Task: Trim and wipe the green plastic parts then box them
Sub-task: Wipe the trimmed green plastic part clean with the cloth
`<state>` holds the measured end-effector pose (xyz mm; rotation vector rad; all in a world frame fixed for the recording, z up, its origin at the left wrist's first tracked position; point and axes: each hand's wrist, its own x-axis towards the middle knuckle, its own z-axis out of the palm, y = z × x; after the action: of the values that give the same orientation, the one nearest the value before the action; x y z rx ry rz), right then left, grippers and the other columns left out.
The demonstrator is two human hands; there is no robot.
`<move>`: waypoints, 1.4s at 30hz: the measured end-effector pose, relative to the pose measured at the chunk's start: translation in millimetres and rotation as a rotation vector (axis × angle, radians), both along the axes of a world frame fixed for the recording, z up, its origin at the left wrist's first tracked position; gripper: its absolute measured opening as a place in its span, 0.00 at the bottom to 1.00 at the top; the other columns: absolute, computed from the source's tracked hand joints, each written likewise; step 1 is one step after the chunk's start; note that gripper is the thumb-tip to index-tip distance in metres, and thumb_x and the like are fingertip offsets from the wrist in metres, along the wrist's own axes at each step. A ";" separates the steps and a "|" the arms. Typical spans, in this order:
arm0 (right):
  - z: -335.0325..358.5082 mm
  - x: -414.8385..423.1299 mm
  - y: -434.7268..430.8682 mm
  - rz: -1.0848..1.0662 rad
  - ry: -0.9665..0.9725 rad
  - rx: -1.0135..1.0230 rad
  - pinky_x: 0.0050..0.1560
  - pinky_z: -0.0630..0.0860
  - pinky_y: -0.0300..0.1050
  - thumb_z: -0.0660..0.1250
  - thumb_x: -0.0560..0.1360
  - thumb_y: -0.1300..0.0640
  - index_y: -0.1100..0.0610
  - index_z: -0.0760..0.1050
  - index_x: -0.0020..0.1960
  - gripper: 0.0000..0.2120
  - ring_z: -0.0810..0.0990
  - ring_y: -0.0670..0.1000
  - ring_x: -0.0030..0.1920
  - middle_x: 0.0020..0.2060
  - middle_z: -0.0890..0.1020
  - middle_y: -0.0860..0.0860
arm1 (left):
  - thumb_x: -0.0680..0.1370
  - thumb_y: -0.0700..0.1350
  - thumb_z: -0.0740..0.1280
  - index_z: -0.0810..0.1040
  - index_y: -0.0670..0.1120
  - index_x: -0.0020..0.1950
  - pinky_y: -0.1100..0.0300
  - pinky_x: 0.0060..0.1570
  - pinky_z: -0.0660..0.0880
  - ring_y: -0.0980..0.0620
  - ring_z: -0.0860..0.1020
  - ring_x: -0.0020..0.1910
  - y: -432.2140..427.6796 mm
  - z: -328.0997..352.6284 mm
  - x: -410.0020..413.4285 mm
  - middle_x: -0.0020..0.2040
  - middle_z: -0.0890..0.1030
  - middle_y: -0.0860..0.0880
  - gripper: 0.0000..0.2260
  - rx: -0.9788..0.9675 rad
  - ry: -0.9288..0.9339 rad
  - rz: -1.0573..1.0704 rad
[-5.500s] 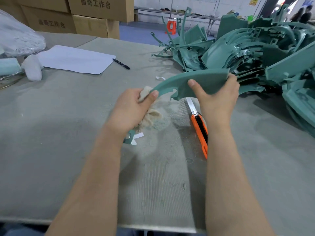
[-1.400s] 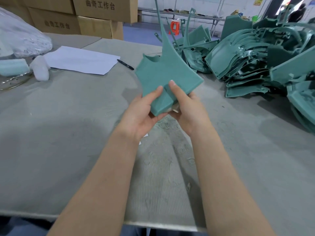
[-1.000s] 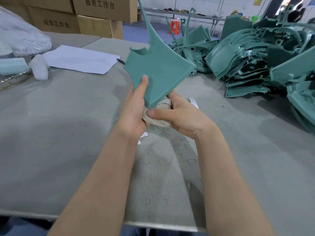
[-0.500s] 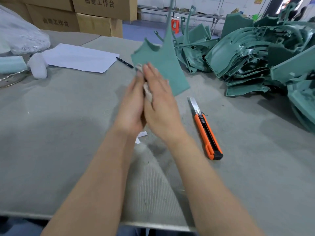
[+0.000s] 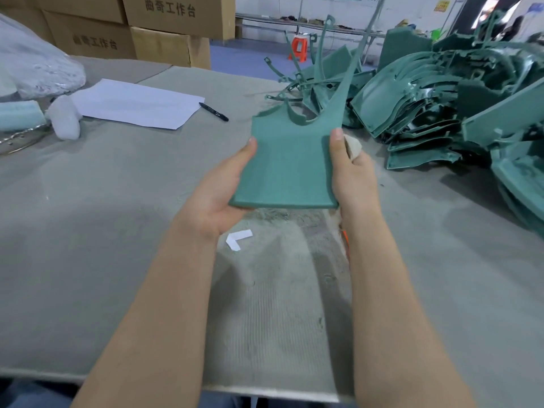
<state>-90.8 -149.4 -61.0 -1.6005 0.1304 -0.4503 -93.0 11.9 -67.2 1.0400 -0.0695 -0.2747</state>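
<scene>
- A worker holds a green plastic part [image 5: 287, 169] just above the middle of the bench [image 5: 117, 201].
- The left hand [image 5: 217, 192] grips its left edge. The right hand [image 5: 353, 175] clasps the right edge, with a rag [image 5: 353, 146] bunched in its fingers.
- The part is a matte teal panel, notched at the far end and tapering to a thin strip.
- It looks light and stiff, though the strip is likely whippy, so it is best held by the broad panel's edges.

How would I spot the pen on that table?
On the grey table, find the white paper sheet at far left. The pen lies at its right corner, toward the green parts pile: slim, black, the only dark thing nearby.
</scene>
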 end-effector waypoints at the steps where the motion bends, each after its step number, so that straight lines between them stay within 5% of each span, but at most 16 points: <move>1: 0.5 -0.5 4.9 0.030 -0.010 0.016 0.51 0.81 0.55 0.63 0.80 0.49 0.58 0.78 0.42 0.15 0.83 0.60 0.50 0.46 0.85 0.59 | 0.80 0.51 0.62 0.80 0.49 0.52 0.59 0.41 0.81 0.53 0.84 0.45 1.7 -1.2 0.9 0.48 0.85 0.51 0.10 -0.025 0.044 0.022; 3: 1.8 1.1 8.9 0.021 0.009 0.077 0.51 0.81 0.54 0.65 0.79 0.51 0.53 0.77 0.40 0.11 0.84 0.57 0.49 0.45 0.85 0.56 | 0.79 0.50 0.65 0.80 0.47 0.49 0.60 0.37 0.81 0.53 0.84 0.41 1.8 -0.7 0.1 0.44 0.85 0.49 0.09 -0.158 0.087 0.077; 6: 1.4 1.9 5.6 -0.125 0.067 0.261 0.47 0.82 0.47 0.61 0.81 0.47 0.52 0.75 0.41 0.14 0.84 0.52 0.45 0.42 0.84 0.49 | 0.79 0.51 0.64 0.78 0.43 0.54 0.59 0.48 0.80 0.52 0.83 0.49 -6.5 7.2 -4.5 0.49 0.84 0.47 0.12 -0.463 0.009 0.042; 9: -1.1 3.5 10.5 -0.144 0.172 0.265 0.48 0.81 0.48 0.58 0.81 0.43 0.57 0.75 0.45 0.18 0.83 0.53 0.46 0.47 0.84 0.54 | 0.76 0.46 0.67 0.76 0.46 0.59 0.58 0.54 0.78 0.53 0.81 0.56 -28.4 1.2 -9.6 0.54 0.84 0.50 0.12 -0.242 -0.159 -0.006; 13: -2.4 -0.4 32.2 -0.043 0.190 0.075 0.44 0.79 0.48 0.55 0.82 0.43 0.55 0.73 0.39 0.20 0.82 0.53 0.43 0.40 0.81 0.54 | 0.77 0.36 0.66 0.78 0.46 0.54 0.61 0.47 0.78 0.56 0.83 0.47 -36.4 -5.5 -5.5 0.46 0.85 0.54 0.09 -0.080 -0.139 0.277; 18: -3.5 -17.6 57.1 0.292 0.228 -0.154 0.24 0.65 0.36 0.54 0.82 0.44 0.55 0.73 0.38 0.21 0.70 0.45 0.22 0.27 0.75 0.52 | 0.79 0.36 0.63 0.77 0.42 0.58 0.57 0.48 0.80 0.51 0.82 0.46 -14.8 -1.8 4.9 0.52 0.83 0.47 0.09 -0.208 -0.079 0.476; 21: 4.1 -27.4 50.7 0.621 0.310 -0.159 0.21 0.64 0.32 0.56 0.82 0.44 0.55 0.73 0.39 0.19 0.68 0.43 0.19 0.21 0.73 0.46 | 0.79 0.39 0.64 0.75 0.40 0.63 0.53 0.51 0.80 0.46 0.82 0.50 1.7 -2.9 7.3 0.57 0.82 0.43 0.13 -0.317 0.035 0.477; 23: 10.2 -27.8 42.6 0.559 0.288 -0.086 0.22 0.67 0.33 0.55 0.81 0.41 0.58 0.75 0.41 0.23 0.71 0.44 0.19 0.22 0.76 0.49 | 0.78 0.37 0.64 0.76 0.40 0.61 0.52 0.49 0.81 0.46 0.83 0.49 8.0 -2.0 8.3 0.55 0.82 0.43 0.11 -0.413 0.079 0.479; 26: 14.3 -15.2 31.9 0.274 0.166 0.246 0.52 0.80 0.41 0.50 0.83 0.42 0.65 0.77 0.59 0.29 0.84 0.51 0.38 0.37 0.82 0.64 | 0.78 0.33 0.63 0.76 0.41 0.51 0.59 0.36 0.81 0.49 0.83 0.38 5.4 -1.7 6.6 0.45 0.83 0.44 0.06 -0.511 0.126 0.480; 28: 11.4 -11.5 36.3 0.190 0.037 0.071 0.66 0.71 0.38 0.51 0.84 0.54 0.62 0.71 0.69 0.20 0.80 0.45 0.56 0.52 0.83 0.57 | 0.78 0.33 0.62 0.76 0.40 0.47 0.60 0.32 0.79 0.49 0.83 0.35 0.3 -1.6 4.0 0.40 0.84 0.44 0.05 -0.501 0.135 0.415; 30: 1.9 -12.0 46.0 0.177 -0.096 -0.251 0.73 0.55 0.37 0.52 0.83 0.63 0.61 0.62 0.75 0.21 0.60 0.48 0.75 0.73 0.65 0.57 | 0.78 0.33 0.60 0.76 0.39 0.47 0.60 0.32 0.79 0.50 0.83 0.34 -1.9 -0.8 2.1 0.37 0.84 0.44 0.06 -0.466 0.114 0.329; 32: -5.3 -9.9 49.1 0.157 -0.218 -0.490 0.70 0.48 0.30 0.52 0.83 0.63 0.63 0.63 0.74 0.19 0.50 0.51 0.78 0.78 0.52 0.58 | 0.78 0.34 0.60 0.77 0.40 0.49 0.59 0.34 0.80 0.51 0.84 0.37 -0.8 0.2 1.0 0.39 0.85 0.45 0.06 -0.383 0.081 0.246; 37: -7.2 -4.6 32.8 -0.106 -0.319 -0.360 0.62 0.50 0.18 0.55 0.82 0.64 0.62 0.75 0.64 0.15 0.50 0.49 0.77 0.78 0.45 0.58 | 0.78 0.35 0.62 0.77 0.43 0.52 0.59 0.36 0.81 0.53 0.84 0.41 -4.9 1.5 -4.7 0.43 0.85 0.47 0.07 -0.226 0.019 0.079; 40: -4.5 -2.6 22.3 -0.231 -0.345 -0.328 0.63 0.55 0.21 0.56 0.82 0.63 0.62 0.78 0.56 0.12 0.52 0.43 0.75 0.78 0.49 0.60 | 0.76 0.35 0.64 0.77 0.43 0.54 0.59 0.38 0.81 0.53 0.84 0.43 -3.3 1.8 -7.3 0.46 0.85 0.48 0.09 -0.190 0.030 0.024; 42: -3.4 1.1 10.6 -0.300 -0.338 -0.244 0.70 0.63 0.35 0.55 0.82 0.62 0.61 0.77 0.56 0.12 0.60 0.51 0.75 0.76 0.59 0.59 | 0.71 0.36 0.67 0.77 0.43 0.54 0.60 0.37 0.81 0.53 0.84 0.43 -0.7 1.8 -9.1 0.46 0.85 0.48 0.12 -0.152 0.039 -0.017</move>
<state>-89.7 -138.8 -64.4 -1.7238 0.0589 -0.9940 -102.1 11.2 -65.4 0.8830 -0.0629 -0.3007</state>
